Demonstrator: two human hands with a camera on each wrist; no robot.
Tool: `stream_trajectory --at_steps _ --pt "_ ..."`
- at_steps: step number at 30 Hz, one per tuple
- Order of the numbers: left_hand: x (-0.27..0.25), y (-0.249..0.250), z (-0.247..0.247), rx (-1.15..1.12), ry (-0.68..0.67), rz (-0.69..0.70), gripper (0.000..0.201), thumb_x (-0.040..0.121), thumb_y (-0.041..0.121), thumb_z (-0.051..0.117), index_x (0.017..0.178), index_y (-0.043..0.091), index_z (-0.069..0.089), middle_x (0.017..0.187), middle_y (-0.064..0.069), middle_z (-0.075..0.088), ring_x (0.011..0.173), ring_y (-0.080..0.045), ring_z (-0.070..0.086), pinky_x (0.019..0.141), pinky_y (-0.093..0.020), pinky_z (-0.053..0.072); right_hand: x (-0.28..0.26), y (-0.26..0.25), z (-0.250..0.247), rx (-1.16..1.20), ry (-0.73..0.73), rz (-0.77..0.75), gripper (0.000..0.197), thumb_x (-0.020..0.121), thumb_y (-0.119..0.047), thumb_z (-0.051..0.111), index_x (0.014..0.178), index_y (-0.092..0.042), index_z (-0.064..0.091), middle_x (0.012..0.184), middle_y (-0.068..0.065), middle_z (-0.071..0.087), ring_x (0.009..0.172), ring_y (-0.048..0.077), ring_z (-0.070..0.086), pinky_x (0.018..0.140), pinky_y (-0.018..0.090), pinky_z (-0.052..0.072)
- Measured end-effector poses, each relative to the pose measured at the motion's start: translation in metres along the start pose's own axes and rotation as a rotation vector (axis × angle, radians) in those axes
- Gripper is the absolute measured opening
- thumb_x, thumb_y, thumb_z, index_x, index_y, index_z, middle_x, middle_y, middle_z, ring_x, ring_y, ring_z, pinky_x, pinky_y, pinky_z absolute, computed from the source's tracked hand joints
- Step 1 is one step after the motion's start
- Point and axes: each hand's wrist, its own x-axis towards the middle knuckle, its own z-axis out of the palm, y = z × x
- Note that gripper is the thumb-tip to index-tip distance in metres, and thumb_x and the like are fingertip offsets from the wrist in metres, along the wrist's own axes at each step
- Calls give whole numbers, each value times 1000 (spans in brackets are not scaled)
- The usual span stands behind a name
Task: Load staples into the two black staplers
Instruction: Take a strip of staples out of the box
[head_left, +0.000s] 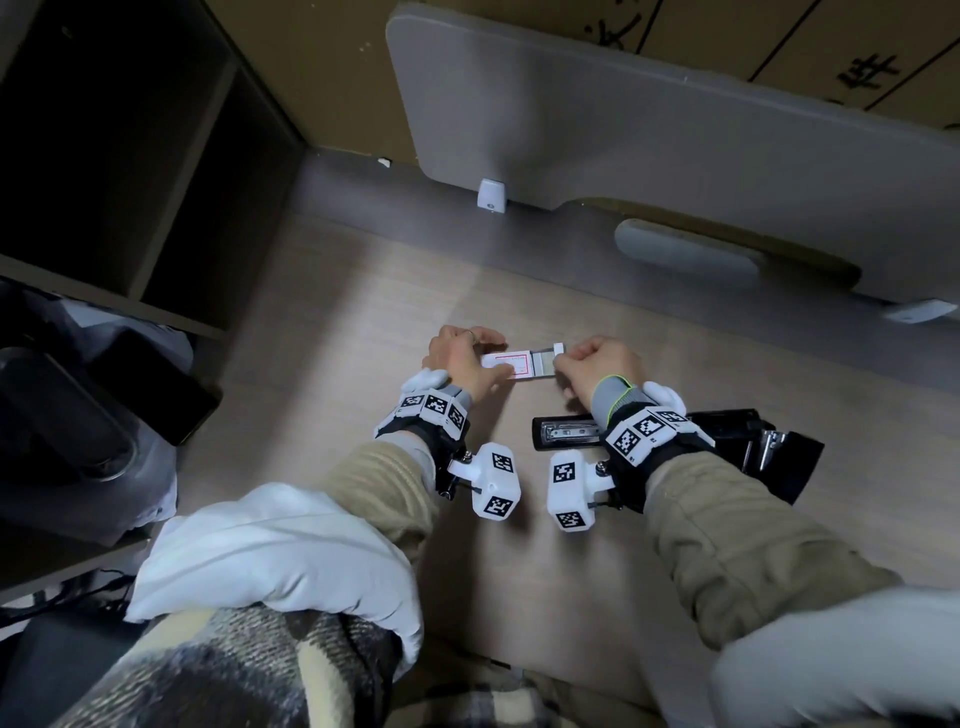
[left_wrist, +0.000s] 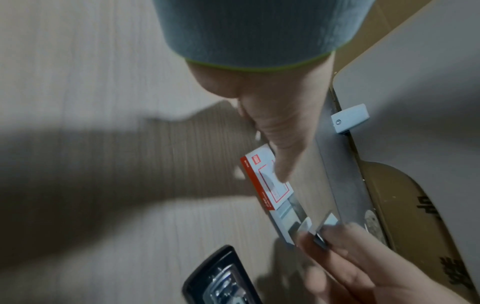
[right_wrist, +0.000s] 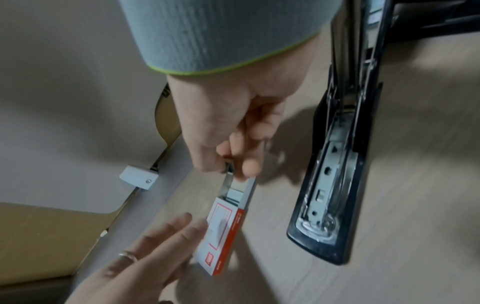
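A white and red staple box (head_left: 506, 366) lies on the wooden desk (head_left: 337, 322), its inner drawer slid out to the right. My left hand (head_left: 485, 358) holds the box, thumb (left_wrist: 283, 162) on top and fingers (right_wrist: 166, 232) along its far side. At the drawer's open end my right hand (head_left: 563, 358) pinches a strip of staples (right_wrist: 230, 174). One black stapler (head_left: 566, 434) lies opened flat just below my right wrist, its metal channel (right_wrist: 327, 174) exposed. The second black stapler (head_left: 763, 447) lies to its right, partly hidden by my wrist.
A grey divider panel (head_left: 623, 130) with a white bracket (head_left: 491, 195) stands along the desk's back, with cardboard boxes (head_left: 779, 41) behind it. A dark shelf unit (head_left: 130, 156) borders the left. Bare desk lies left of the box.
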Motion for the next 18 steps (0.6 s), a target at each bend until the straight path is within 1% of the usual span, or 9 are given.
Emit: stream_trajectory --at_steps 2,4,6,8,10,12,15,17,18 --pt "-2 9 0 -162 2 37 29 75 42 78 103 36 73 103 8 57 92 -8 57 85 -25 47 -3 -1 -4 29 -74 -10 16 65 -24 68 79 -17 67 57 -3 71 46 14 68 45 20 48" --pt "-7 23 0 -371 -113 57 25 83 35 76 106 27 75 89 10 65 77 -3 60 76 -20 48 -9 -2 -8 50 -112 -34 14 64 -21 69 78 -17 67 58 0 72 44 13 66 42 18 45" --pt "-13 35 2 -489 -221 56 25 88 21 74 111 12 74 89 -4 73 68 -4 62 66 -19 51 -13 -2 -9 93 -126 -62 11 64 -19 70 74 -19 64 63 6 73 42 15 61 41 19 45" --pt "-16 39 6 -527 -248 32 22 88 14 73 108 5 74 90 -16 74 62 -8 64 59 -19 50 -16 0 -11 138 -147 -73 10 67 -17 70 73 -20 62 68 9 74 44 17 59 40 21 44" --pt "-22 41 8 -548 -238 -10 21 88 14 74 106 4 74 83 -14 74 55 -6 63 50 -14 46 -17 6 -17 163 -176 -100 10 71 -17 74 75 -19 65 68 7 74 47 16 59 42 21 46" --pt "-25 41 9 -570 -216 -56 16 87 16 74 101 9 75 80 -12 74 54 -10 64 43 -14 43 -16 14 -22 175 -214 -125 12 74 -21 80 81 -19 70 62 3 71 44 13 57 45 20 47" --pt "-32 41 16 -615 -141 -131 11 85 19 74 94 13 73 87 -14 77 63 -20 69 47 -21 49 -16 30 -30 143 -216 -151 18 73 -25 84 89 -22 76 63 -4 69 48 8 58 49 18 49" --pt "-39 44 20 -614 -109 -182 9 84 19 71 91 13 70 87 -12 78 66 -23 73 49 -23 52 -17 35 -34 86 -196 -188 14 72 -26 86 81 -25 75 71 -7 71 59 9 63 56 24 53" --pt "-41 44 21 -607 -103 -199 7 84 18 69 89 14 68 84 -10 78 65 -23 74 49 -23 52 -17 35 -35 8 -192 -215 14 71 -28 86 78 -27 74 75 -7 72 65 10 65 64 25 54"
